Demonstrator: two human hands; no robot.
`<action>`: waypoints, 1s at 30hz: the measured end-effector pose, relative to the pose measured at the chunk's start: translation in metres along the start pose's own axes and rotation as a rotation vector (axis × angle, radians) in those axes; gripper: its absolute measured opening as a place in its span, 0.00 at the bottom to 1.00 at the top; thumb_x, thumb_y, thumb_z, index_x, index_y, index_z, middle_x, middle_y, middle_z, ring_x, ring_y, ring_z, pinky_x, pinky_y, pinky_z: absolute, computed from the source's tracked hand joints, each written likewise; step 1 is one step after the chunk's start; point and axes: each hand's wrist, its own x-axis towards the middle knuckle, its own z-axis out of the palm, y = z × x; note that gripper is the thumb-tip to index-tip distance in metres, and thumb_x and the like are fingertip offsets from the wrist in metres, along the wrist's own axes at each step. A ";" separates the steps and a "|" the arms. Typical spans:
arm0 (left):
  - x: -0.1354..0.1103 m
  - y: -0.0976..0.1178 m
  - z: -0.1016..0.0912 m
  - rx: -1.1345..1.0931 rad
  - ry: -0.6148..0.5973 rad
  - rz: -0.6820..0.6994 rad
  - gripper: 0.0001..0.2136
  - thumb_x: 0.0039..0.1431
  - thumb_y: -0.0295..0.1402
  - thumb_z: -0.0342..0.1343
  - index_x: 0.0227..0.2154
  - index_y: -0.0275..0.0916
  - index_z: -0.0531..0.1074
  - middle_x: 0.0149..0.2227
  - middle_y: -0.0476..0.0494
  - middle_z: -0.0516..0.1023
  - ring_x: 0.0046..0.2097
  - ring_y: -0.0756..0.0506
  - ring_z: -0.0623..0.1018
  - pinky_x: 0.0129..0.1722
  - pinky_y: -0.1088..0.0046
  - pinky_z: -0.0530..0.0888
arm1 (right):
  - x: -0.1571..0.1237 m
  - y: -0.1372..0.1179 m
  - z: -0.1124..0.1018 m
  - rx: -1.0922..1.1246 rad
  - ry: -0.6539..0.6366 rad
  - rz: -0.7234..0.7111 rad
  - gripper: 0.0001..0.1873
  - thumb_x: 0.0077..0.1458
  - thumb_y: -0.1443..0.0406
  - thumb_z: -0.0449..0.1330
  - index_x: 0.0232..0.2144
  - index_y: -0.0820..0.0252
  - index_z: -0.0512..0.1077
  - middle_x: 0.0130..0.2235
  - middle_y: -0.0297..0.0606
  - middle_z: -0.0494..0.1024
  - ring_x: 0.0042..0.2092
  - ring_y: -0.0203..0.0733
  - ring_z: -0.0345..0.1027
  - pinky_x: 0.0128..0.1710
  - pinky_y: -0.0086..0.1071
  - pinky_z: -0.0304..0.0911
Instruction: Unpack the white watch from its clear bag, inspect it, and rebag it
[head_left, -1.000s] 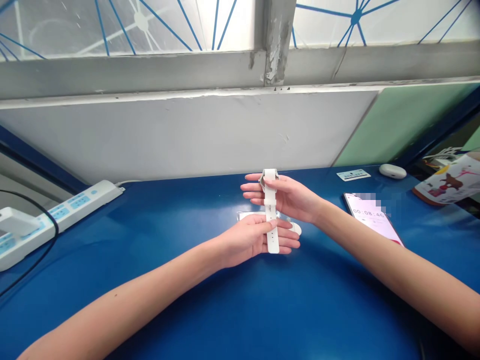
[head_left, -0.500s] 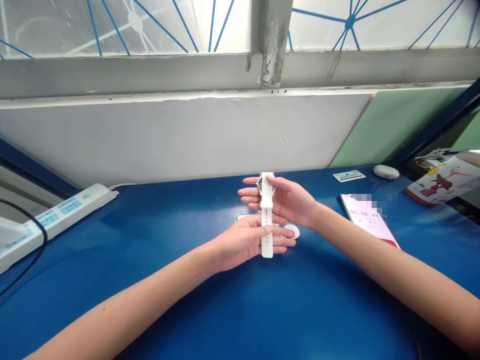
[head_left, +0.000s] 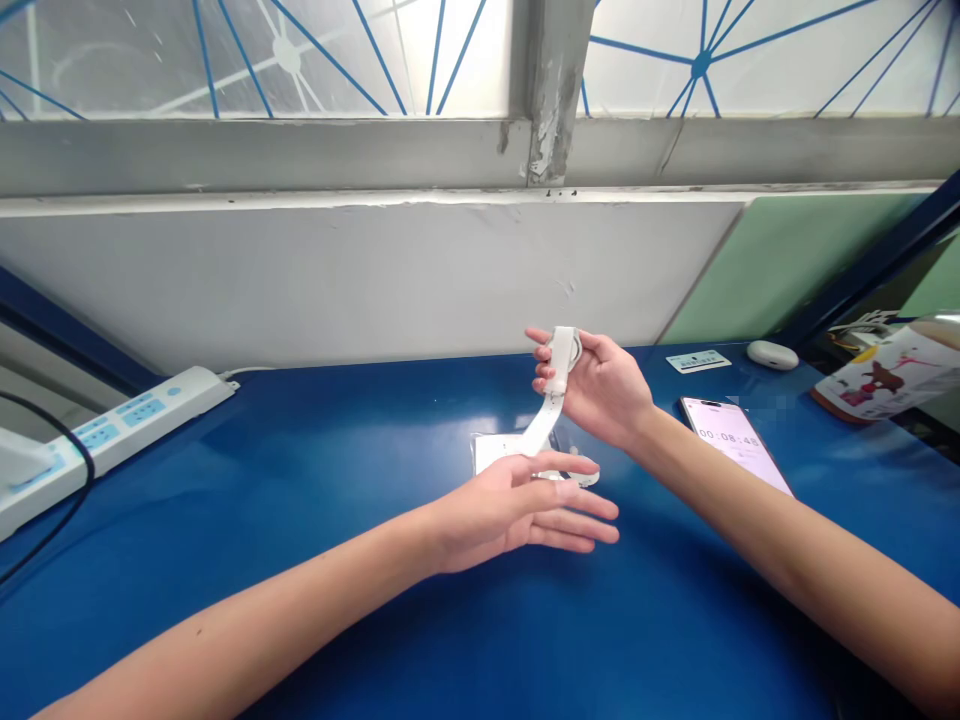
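A white watch (head_left: 561, 352) with a white strap (head_left: 541, 426) is held up over the blue table (head_left: 315, 480). My right hand (head_left: 600, 385) is closed on the watch body, fingers curled round it. The strap hangs down and to the left, its lower end hidden behind my left hand (head_left: 517, 512). That hand lies below the watch with fingers stretched out and apart, thumb up near the strap's end. A clear plastic packet (head_left: 495, 450) lies on the table just behind my left hand.
A phone (head_left: 735, 440) with a lit timer screen lies right of my right wrist. Farther back sit a small white card (head_left: 698, 361) and a white oval case (head_left: 772, 354). A white power strip (head_left: 105, 435) with a black cable runs along the left. A printed package (head_left: 892, 375) lies at the right edge.
My right hand has lifted and turned the watch, so the strap now hangs slanted instead of straight. My left hand has let the strap go and moved slightly lower, fingers spread.
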 end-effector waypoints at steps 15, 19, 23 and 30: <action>0.013 0.008 -0.010 0.042 0.332 0.420 0.15 0.60 0.32 0.64 0.49 0.36 0.73 0.55 0.35 0.76 0.60 0.37 0.72 0.61 0.58 0.65 | -0.008 0.004 0.002 -0.374 -0.143 -0.064 0.08 0.52 0.60 0.69 0.31 0.58 0.78 0.33 0.35 0.80 0.34 0.36 0.72 0.35 0.30 0.68; 0.013 0.009 -0.010 0.085 0.388 0.378 0.14 0.56 0.32 0.67 0.44 0.34 0.75 0.41 0.41 0.80 0.47 0.43 0.79 0.55 0.61 0.70 | -0.005 0.007 -0.001 -0.491 -0.109 -0.191 0.08 0.48 0.62 0.71 0.28 0.59 0.77 0.31 0.33 0.79 0.34 0.35 0.70 0.38 0.30 0.65; 0.012 0.006 -0.010 0.092 0.338 0.308 0.11 0.57 0.35 0.67 0.37 0.34 0.74 0.30 0.47 0.76 0.37 0.47 0.78 0.47 0.65 0.74 | -0.002 0.012 -0.006 -0.560 -0.102 -0.142 0.11 0.46 0.60 0.73 0.25 0.58 0.75 0.36 0.36 0.81 0.36 0.38 0.71 0.39 0.34 0.65; 0.013 0.006 -0.009 0.104 0.219 0.214 0.15 0.62 0.41 0.62 0.37 0.30 0.75 0.38 0.36 0.81 0.39 0.43 0.81 0.47 0.62 0.74 | -0.005 0.015 -0.005 -0.564 -0.188 0.022 0.13 0.53 0.59 0.68 0.40 0.59 0.78 0.42 0.43 0.83 0.43 0.43 0.76 0.45 0.36 0.70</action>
